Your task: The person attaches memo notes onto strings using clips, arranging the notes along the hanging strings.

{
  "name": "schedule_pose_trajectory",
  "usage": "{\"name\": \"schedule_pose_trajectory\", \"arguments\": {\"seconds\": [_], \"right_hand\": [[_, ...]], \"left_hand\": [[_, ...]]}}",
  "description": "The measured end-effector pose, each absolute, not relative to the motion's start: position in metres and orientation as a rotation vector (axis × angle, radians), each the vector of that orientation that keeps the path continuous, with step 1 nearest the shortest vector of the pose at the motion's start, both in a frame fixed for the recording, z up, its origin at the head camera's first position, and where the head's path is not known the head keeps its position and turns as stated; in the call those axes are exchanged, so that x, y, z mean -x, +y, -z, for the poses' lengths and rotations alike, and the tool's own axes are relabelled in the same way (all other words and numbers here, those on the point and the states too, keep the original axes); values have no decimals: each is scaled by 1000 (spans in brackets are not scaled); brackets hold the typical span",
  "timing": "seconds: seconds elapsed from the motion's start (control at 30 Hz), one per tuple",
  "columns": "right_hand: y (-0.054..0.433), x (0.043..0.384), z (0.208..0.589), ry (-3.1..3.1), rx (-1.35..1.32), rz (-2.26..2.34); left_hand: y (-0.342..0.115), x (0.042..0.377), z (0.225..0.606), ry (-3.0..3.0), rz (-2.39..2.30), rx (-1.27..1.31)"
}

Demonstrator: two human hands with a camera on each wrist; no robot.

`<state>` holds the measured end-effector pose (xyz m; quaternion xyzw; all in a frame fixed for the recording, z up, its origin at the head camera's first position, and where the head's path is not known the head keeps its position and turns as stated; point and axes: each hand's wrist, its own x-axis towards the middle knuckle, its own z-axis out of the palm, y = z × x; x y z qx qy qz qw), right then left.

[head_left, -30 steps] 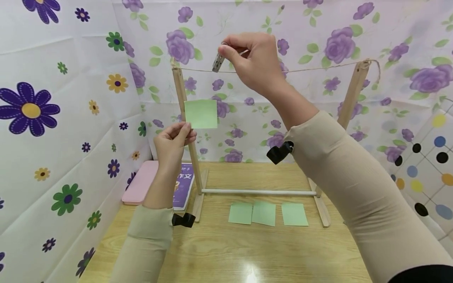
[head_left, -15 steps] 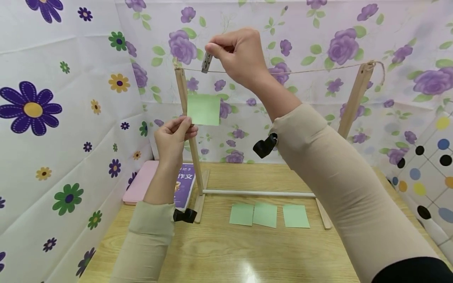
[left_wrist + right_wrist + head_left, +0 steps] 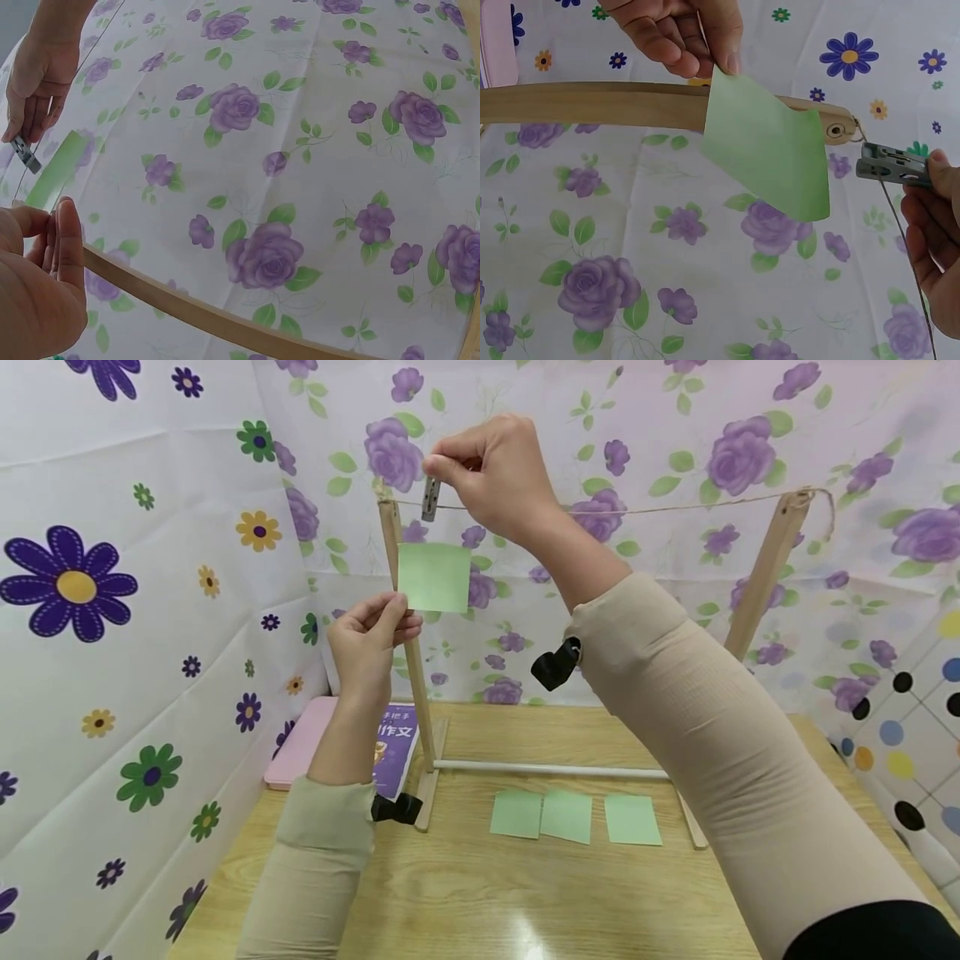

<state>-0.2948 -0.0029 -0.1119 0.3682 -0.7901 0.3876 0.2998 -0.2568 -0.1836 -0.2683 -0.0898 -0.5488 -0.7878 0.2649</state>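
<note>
My left hand (image 3: 367, 643) pinches a green sticky note (image 3: 434, 578) by its lower left corner, in front of the left wooden post (image 3: 417, 693). The note hangs just below the string (image 3: 652, 511), slightly bent in the right wrist view. Above it, my right hand (image 3: 498, 477) pinches a metal clothespin (image 3: 431, 500) between thumb and forefinger. Its tip points down and overlaps the string near the post's top. In the right wrist view the clothespin (image 3: 892, 163) lies across the string, with the note (image 3: 769, 150) apart from it.
Several more green notes lie on the wooden table (image 3: 465, 893): one left (image 3: 516, 814), one middle (image 3: 566, 817), one right (image 3: 633, 820). A white rod (image 3: 547, 769) joins the stand's feet. A purple book (image 3: 396, 747) and pink case (image 3: 300, 747) sit at left.
My left hand has raised the green note toward the string. My right hand has carried the clothespin leftward along the string, closer to the left post and above the note.
</note>
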Motion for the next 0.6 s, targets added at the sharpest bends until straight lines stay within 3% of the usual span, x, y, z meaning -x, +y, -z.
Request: {"name": "schedule_pose_trajectory", "arguments": {"seconds": [0.6], "right_hand": [[-5,298,114,-2148,-1024,-973]], "left_hand": [[-179,257,255,-1392,2128,252]]}}
